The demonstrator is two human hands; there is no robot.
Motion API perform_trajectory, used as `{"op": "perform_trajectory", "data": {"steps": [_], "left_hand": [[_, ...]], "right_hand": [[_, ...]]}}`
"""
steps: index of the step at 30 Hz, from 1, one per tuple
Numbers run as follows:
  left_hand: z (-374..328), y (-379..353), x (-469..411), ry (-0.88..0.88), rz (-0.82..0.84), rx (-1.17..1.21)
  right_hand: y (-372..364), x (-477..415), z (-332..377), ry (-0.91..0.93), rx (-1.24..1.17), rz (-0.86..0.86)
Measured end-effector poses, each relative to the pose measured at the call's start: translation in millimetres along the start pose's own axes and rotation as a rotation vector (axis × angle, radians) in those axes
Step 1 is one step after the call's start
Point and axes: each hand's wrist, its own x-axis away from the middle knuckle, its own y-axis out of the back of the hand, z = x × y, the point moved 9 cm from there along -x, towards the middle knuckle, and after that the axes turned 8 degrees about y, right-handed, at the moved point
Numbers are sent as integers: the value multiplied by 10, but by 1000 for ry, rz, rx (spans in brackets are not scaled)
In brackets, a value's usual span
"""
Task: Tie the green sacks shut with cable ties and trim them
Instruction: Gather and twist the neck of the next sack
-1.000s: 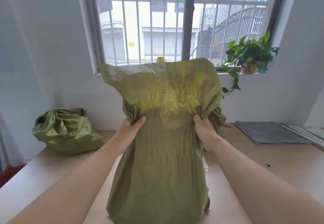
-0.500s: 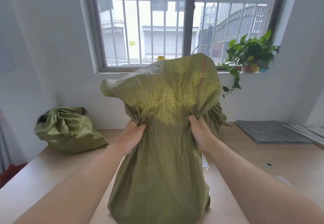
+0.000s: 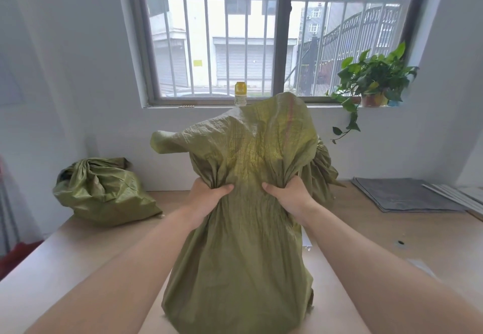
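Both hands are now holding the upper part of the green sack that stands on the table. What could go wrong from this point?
1. The left hand and right hand both grip the gathered neck of the green sack, and no cable tie is in view. Freeing a hand to fetch one may let the gathers spread.
2. The loose top corner droops to the left, outside the bunch, so the tie may miss it.

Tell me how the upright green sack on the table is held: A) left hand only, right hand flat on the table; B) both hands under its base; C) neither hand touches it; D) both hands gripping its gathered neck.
D: the left hand and the right hand each grip bunched fabric at the neck of the green sack, with its top flopping loose above them.
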Motion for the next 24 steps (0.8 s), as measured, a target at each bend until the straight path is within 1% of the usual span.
{"op": "perform_trajectory", "data": {"steps": [5, 10, 15, 18, 24], "left_hand": [[-38, -84, 40, -41, 4, -20], [-36, -164, 115, -71, 19, -46], [-30, -229, 176, -41, 40, -49], [-35, -268, 212, -33, 23, -43], [53, -315, 243, 58, -15, 61]], "right_hand": [[-59, 75, 121, 17, 12, 12], [-133, 125, 187, 56, 89, 37], [-205, 190, 154, 32, 60, 29], [-249, 230, 165, 31, 48, 19], [-392, 340, 241, 38, 46, 72]]}}
